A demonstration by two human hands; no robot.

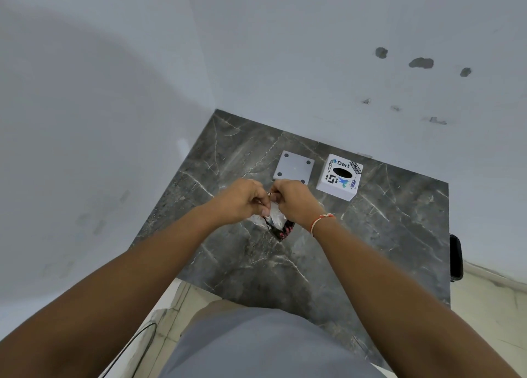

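Packet (276,220) with a black-red edge hangs just under the left hand (242,200) and the right hand (293,199). Each pinches its top, close together, I think to tear it open. Just beyond the right hand lies a white plate (293,165), with a stickered box (338,184) beside it.

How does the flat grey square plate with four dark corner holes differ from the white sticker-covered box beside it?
The grey plate lies thin and flat; the white box stands taller. The plate is plain with four small round holes; the box bears stickers and one dark oval opening on top. Both are square and rest on the dark marble table.
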